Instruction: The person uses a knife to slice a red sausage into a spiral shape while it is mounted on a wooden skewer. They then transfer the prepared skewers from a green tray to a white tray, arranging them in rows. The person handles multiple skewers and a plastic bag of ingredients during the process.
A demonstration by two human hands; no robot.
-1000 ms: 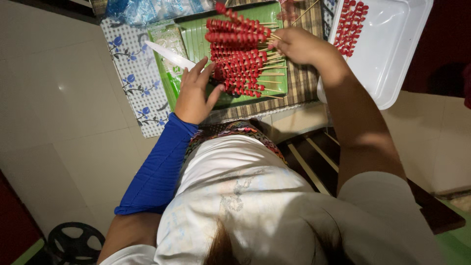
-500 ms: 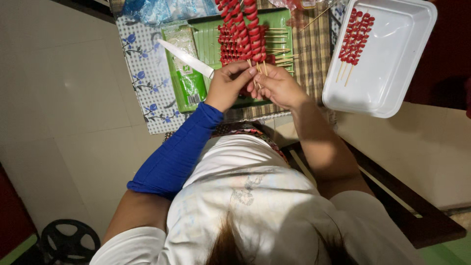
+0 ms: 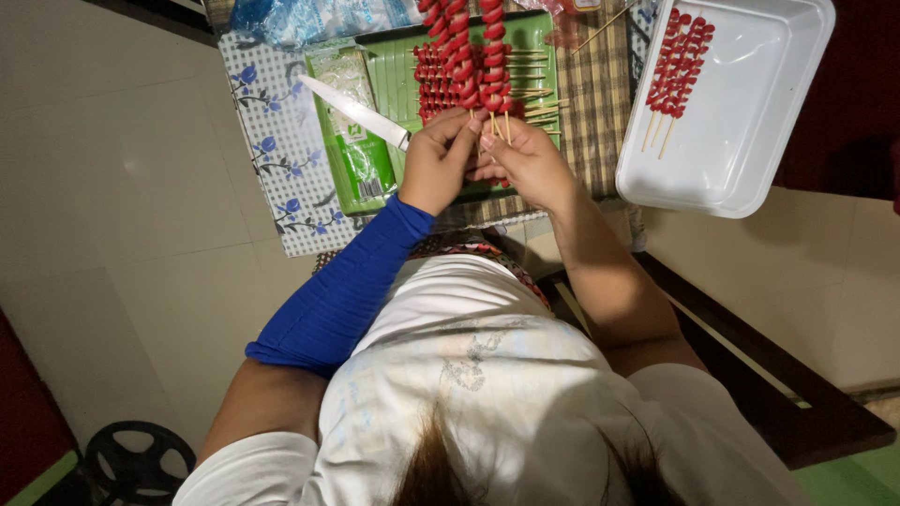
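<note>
Skewers [image 3: 473, 56] of red sliced pieces stand bunched in both hands over the green tray [image 3: 534, 37]. The left hand [image 3: 436, 159] and right hand [image 3: 525, 159] touch each other, fingers pinched shut on the bare stick ends. Just left of the grip a knife [image 3: 352, 111] lies on the tray. Well right of it, a white tray [image 3: 750, 122] holds more skewers [image 3: 680, 61].

Clear plastic pkg [image 3: 352, 112] w/ green label, on green tray's [image 3: 539, 37] left.

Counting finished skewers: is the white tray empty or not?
Not empty: the white tray holds a few red skewers at one end.
</note>
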